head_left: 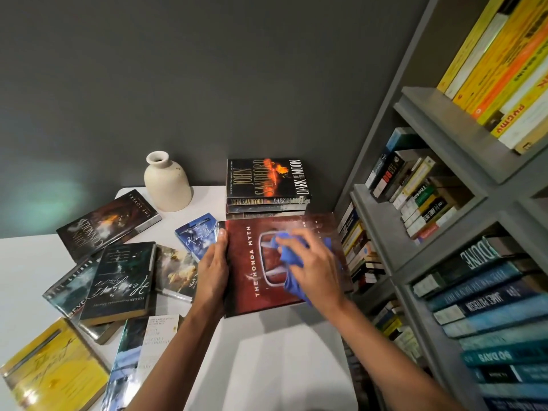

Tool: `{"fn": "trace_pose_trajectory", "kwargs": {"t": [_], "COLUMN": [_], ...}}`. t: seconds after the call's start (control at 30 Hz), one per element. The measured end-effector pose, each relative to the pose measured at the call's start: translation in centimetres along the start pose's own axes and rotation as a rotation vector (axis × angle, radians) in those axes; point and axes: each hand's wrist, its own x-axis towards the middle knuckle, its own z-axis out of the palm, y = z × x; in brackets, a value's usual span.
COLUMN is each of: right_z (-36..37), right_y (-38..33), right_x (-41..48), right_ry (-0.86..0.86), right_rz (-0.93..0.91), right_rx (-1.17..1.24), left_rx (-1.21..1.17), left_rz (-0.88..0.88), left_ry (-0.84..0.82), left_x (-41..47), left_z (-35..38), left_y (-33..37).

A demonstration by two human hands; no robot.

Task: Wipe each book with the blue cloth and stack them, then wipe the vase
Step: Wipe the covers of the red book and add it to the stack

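The red book (246,304), titled "The Honda Myth", lay face up near the table's (267,357) right edge, its far end touching the foot of a stack. The blue cloth (289,258) was bunched on the middle of its cover. The right hand (314,271) lay on top of the cloth with bent fingers clutching it and pressing it to the cover. The left hand (213,271) held the book at its left, spine-side edge, the thumb stretched along the cover and the other fingers hidden.

Just behind the red book, against the wall at the table's back edge, stood the stack of books (267,206), with "Dark of the Moon" (267,178) face up on top. The cream vase (167,183) stood upright at the back edge too, left of the stack and apart from it.

A small blue paperback (195,234) lay just beside the left hand. Farther left, more books lay scattered and overlapping: a dark Connolly hardback (109,223) towards the back left corner, a black book with silver script (121,283) over others in the middle, and a yellow book (56,372) at the near left corner.

A grey bookshelf (444,137) full of books rose along the table's right side.
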Motion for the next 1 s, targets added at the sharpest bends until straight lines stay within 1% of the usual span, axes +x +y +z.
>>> {"fn": "trace_pose_trajectory", "kwargs": {"t": [0.07,0.1,0.13,0.2,0.27,0.3,0.33,0.4,0.47,0.5,0.53,0.6,0.63,0.7,0.77,0.83,0.9,0.93,1.0], "right_z": [0.2,0.5,0.9,1.4,0.9,0.4,-0.2,-1.0,-0.9,-0.4,0.2,1.1,0.9,-0.1,-1.3,-1.9,-1.6,-1.2,-0.7], "right_y": [-0.3,-1.3,-2.5,-4.5,-4.1,-3.0,-1.6,0.4,0.3,-1.0,-2.7,-5.5,-6.1,-4.8,-2.5,-1.6,-2.8,-3.8,-5.0], "right_x": [1.6,1.9,1.7,0.0,-1.8,-2.2,-2.2,-1.5,-0.9,-0.8,-0.8,-1.8,-2.1,-2.1,-2.1,-2.0,-1.9,-1.8,-1.2], "right_ry": [0.038,0.035,0.011,-0.106,-0.236,-0.26,-0.247,-0.164,-0.101,-0.097,-0.12,-0.212,-0.263,-0.303,-0.282,-0.264,-0.271,-0.294,-0.343], "right_rz": [0.078,0.067,0.024,-0.114,-0.236,-0.262,-0.247,-0.134,-0.06,-0.064,-0.094,-0.2,-0.239,-0.268,-0.236,-0.208,-0.243,-0.282,-0.322], "right_rx": [0.003,0.011,0.031,0.103,0.142,0.142,0.12,0.096,0.098,0.104,0.115,0.152,0.179,0.221,0.212,0.2,0.19,0.198,0.192], "left_rx": [-0.012,-0.001,0.004,0.029,0.048,0.065,0.075,0.049,0.05,0.05,0.03,-0.021,-0.028,-0.069,-0.086,-0.097,0.0,0.007,-0.042], "left_rz": [-0.001,0.001,0.013,0.056,0.05,0.049,0.044,0.031,0.027,0.042,0.045,0.016,-0.008,-0.061,-0.125,-0.152,-0.137,-0.121,-0.175], "left_ry": [-0.048,-0.046,-0.043,-0.057,-0.064,-0.045,-0.019,-0.02,0.008,0.023,-0.004,-0.072,-0.053,-0.039,-0.114,-0.148,-0.071,-0.064,-0.104], "left_x": [0.1,0.3,0.4,0.3,0.1,0.3,0.3,0.7,0.7,1.0,1.2,1.3,1.3,1.9,2.1,1.8,1.8,2.8,3.3], "left_z": [0.1,0.0,0.1,-0.1,-0.1,-0.4,-0.6,-1.1,-0.9,-1.0,-0.9,-0.6,-0.6,-1.2,-1.8,-1.9,-1.8,-2.4,-2.5], "left_y": [-0.3,-0.4,-0.4,-0.1,0.3,0.1,0.0,-0.3,-0.4,-0.5,-0.6,-0.7,-0.8,-1.5,-2.1,-1.9,-2.0,-2.8,-3.2]}}
